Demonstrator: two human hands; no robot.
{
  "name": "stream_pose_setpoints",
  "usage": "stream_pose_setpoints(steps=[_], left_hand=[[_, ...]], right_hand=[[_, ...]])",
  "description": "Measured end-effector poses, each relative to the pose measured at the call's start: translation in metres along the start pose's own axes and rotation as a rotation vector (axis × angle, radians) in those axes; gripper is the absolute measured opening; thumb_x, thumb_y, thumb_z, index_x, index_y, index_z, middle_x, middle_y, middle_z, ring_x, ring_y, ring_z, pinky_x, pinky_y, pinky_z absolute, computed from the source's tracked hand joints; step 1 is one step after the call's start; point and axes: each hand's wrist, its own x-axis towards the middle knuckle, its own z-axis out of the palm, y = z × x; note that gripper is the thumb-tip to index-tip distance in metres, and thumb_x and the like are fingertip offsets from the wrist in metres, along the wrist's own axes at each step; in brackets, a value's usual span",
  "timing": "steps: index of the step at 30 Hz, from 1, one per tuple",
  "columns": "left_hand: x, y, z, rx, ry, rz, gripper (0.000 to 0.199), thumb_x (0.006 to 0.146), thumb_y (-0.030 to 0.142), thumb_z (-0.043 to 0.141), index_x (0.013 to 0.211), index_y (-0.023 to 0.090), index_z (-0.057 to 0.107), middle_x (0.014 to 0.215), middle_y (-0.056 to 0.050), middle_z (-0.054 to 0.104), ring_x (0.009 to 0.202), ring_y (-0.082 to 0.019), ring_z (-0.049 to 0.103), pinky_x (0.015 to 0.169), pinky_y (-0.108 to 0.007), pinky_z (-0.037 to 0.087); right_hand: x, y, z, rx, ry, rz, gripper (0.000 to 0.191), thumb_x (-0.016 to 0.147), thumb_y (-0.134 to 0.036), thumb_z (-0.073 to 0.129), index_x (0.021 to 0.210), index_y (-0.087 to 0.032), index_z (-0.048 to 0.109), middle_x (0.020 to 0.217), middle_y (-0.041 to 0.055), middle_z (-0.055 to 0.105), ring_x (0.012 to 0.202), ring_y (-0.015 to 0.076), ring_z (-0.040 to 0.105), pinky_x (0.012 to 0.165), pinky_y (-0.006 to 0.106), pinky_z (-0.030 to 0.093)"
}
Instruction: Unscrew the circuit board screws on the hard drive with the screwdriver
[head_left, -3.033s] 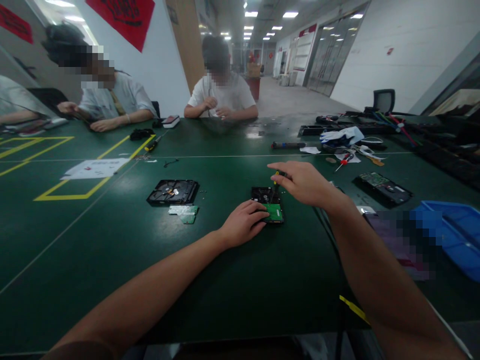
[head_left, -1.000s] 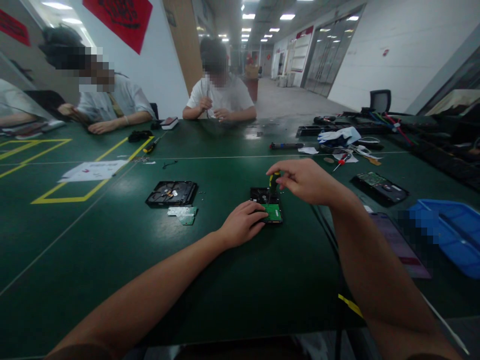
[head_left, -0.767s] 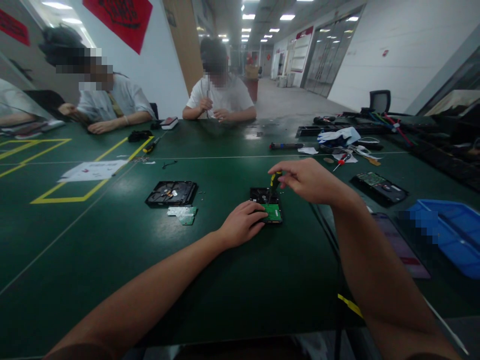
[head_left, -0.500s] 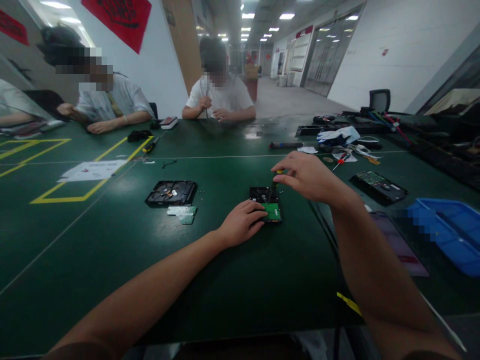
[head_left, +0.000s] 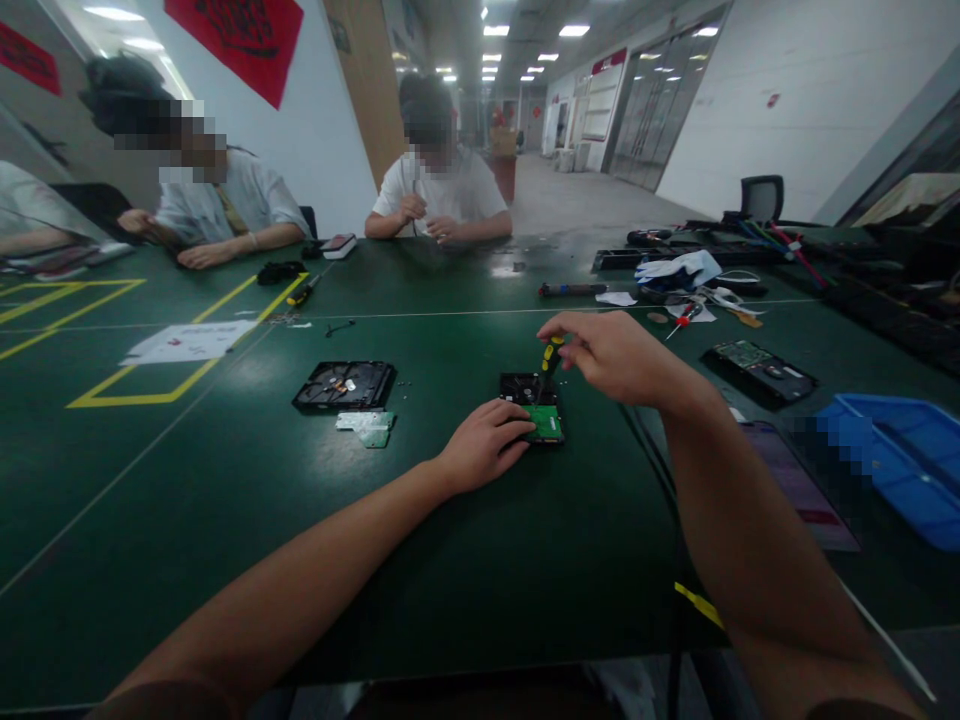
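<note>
A green table (head_left: 487, 600) spreads before the person, bearing a black hard drive (head_left: 516, 386). The left hand (head_left: 487, 443) lies over the drive's left side; whether it clasps the edge cannot be told. The right hand (head_left: 611, 352) pinches a tilted yellow-and-black screwdriver (head_left: 551, 357), shaft pointing down toward the drive's green circuit board (head_left: 547, 424).

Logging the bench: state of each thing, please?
Left grip: resting on green board
Right grip: holding screwdriver
Screwdriver: tilted, tip down
Middle drive: flat
Green board: on middle drive
Left drive: flat
Second board: loose beside left drive
Right drive: flat
Glove: crumpled
Red screwdriver: lying
Ceiling lights: lit
</note>
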Motion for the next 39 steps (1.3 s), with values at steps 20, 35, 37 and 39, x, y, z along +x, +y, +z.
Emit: stream_pose_setpoints(steps=[20, 35, 37, 39], left_hand=[[0.0003, 0.001, 0.0002, 0.0, 0.002, -0.003, 0.029, 0.105, 0.029, 0.062, 0.133, 0.024, 0.07, 0.133, -0.012, 0.069, 0.126, -0.029, 0.065, 0.11, -0.054, 0.057], [-0.0005, 0.0006, 0.0003, -0.001, 0.002, -0.009, 0.029, 0.106, 0.03, 0.061, 0.133, 0.023, 0.07, 0.133, -0.012, 0.068, 0.128, -0.029, 0.064, 0.111, -0.054, 0.056], [-0.0003, 0.0008, 0.0002, 0.003, 0.002, -0.004, 0.029, 0.107, 0.03, 0.061, 0.133, 0.022, 0.07, 0.133, -0.012, 0.068, 0.128, -0.029, 0.064, 0.111, -0.053, 0.056], [-0.0002, 0.0008, 0.0002, 0.008, 0.004, 0.0, 0.029, 0.106, 0.029, 0.061, 0.133, 0.021, 0.07, 0.133, -0.013, 0.068, 0.128, -0.029, 0.064, 0.111, -0.053, 0.056]], right_hand=[[0.0011, -0.0003, 0.0025, 0.018, 0.077, 0.048, 0.026, 0.102, -0.035, 0.063, 0.111, -0.025, 0.086, 0.107, 0.005, 0.085, 0.091, 0.0228, 0.077, 0.083, 0.035, 0.052], [-0.0003, 0.0038, -0.0009, 0.055, 0.015, 0.073, 0.022, 0.098, -0.026, 0.064, 0.11, -0.022, 0.083, 0.1, 0.0054, 0.084, 0.083, 0.0217, 0.076, 0.082, 0.035, 0.051], [0.0007, 0.0032, 0.0004, 0.046, 0.028, 0.074, 0.02, 0.098, -0.03, 0.067, 0.106, -0.022, 0.083, 0.1, 0.006, 0.084, 0.086, 0.0227, 0.076, 0.082, 0.036, 0.051], [0.002, 0.0033, 0.0019, 0.026, 0.035, 0.071, 0.02, 0.098, -0.033, 0.068, 0.105, -0.022, 0.083, 0.099, 0.0061, 0.084, 0.087, 0.0232, 0.076, 0.082, 0.036, 0.05]])
